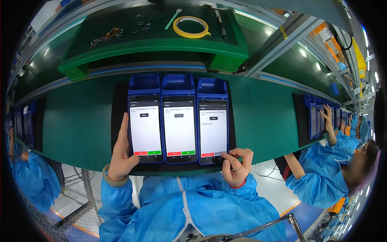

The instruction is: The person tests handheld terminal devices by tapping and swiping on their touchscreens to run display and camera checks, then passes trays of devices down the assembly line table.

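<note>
Three devices: we are working over three blue-cased handheld terminals with bright white touchscreens, lying side by side on a black rectangular mat (121, 121) in the centre of the frame: left terminal (145, 121), middle terminal (179, 121), right terminal (213, 125).
Left hand: our left hand (121, 155) is lying flat and open along the left edge of the left terminal, fingers stretched up beside its screen, gripping nothing.
Right hand: our right hand (236, 165) is curling narrow at the lower right corner of the right terminal, fingertips (225, 155) touching the screen's bottom edge; it is holding nothing that we can make out.
Screens: the left and middle terminals are showing a red and a green button along the bottom; on the right terminal the fingers are covering the spot where the green one would sit.
Step in hand: we judge that we are pressing the lower right button on the right terminal while steadying the row.
Next move calls for: a light, exact tap that is not shoving the terminal off the mat.
Bench: the mat is resting on a green conveyor belt (262, 113).
Upper frame: a yellow tape ring (191, 27) is lying on a green raised shelf (161, 44).
Right edge: a person in a blue coat (322, 169) is working at other terminals.
</note>
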{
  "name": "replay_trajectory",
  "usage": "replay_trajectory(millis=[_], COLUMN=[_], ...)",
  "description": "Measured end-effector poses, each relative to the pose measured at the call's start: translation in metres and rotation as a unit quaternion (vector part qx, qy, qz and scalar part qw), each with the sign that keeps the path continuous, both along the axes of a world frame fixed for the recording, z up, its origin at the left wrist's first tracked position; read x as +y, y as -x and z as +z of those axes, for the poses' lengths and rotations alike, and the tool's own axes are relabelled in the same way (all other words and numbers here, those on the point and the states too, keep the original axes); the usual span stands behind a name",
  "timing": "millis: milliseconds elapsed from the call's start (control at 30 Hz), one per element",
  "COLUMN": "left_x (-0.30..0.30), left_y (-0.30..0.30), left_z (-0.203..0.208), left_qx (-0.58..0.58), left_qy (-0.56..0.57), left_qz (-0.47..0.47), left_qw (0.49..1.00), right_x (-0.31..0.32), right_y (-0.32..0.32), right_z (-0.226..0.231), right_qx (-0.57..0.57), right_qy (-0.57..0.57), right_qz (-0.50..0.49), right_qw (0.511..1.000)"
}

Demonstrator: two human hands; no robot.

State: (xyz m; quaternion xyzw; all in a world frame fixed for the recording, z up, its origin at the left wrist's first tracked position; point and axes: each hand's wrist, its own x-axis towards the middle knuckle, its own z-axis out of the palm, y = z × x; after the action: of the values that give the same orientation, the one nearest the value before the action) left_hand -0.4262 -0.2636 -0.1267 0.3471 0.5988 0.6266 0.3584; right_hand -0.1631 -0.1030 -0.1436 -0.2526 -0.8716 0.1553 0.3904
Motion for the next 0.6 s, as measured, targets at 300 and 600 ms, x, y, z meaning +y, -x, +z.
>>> replay_trajectory(millis=[300, 600], left_x=[0.001, -0.001], left_y=[-0.002, -0.001], left_z=[0.003, 0.007], left_qx=[-0.007, -0.035], left_qy=[0.002, 0.006], left_qz=[0.005, -0.002], left_qw=[1.000, 0.999], right_x=[-0.009, -0.027], right_y=[0.006, 0.041], right_z=[0.011, 0.025], right_qx=[-0.062, -0.071], right_qy=[-0.064, -0.056], right_qz=[0.041, 0.113], right_qw=[0.995, 0.989])
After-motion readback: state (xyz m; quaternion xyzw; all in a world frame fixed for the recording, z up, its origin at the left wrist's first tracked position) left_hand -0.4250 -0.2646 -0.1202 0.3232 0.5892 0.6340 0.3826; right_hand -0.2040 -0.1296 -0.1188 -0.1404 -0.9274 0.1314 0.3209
